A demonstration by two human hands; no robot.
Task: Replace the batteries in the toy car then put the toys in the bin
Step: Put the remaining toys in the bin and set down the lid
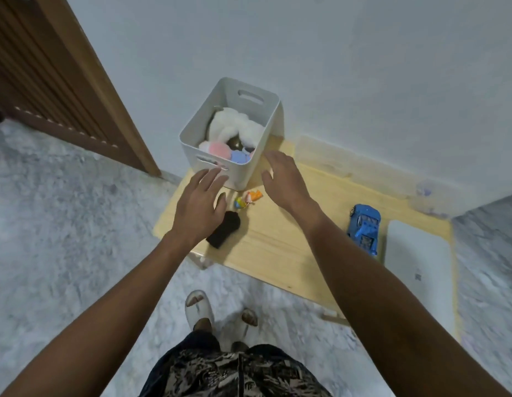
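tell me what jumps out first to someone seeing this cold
Two bare hands, left and right, reach with spread fingers toward a white bin of plush toys at the table's far left corner. A blue car sits alone to the right, beside a white pad. Small colourful toys and a black object lie between the hands.

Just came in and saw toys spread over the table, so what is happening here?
A person stands at a low pale wooden table with both hands out, open and holding nothing. The left hand hovers over a black oblong object; the right hand is beside the white plastic bin, which already holds soft plush toys. A small colourful toy lies between the hands. The blue toy car sits untouched further right, beside a white flat panel.
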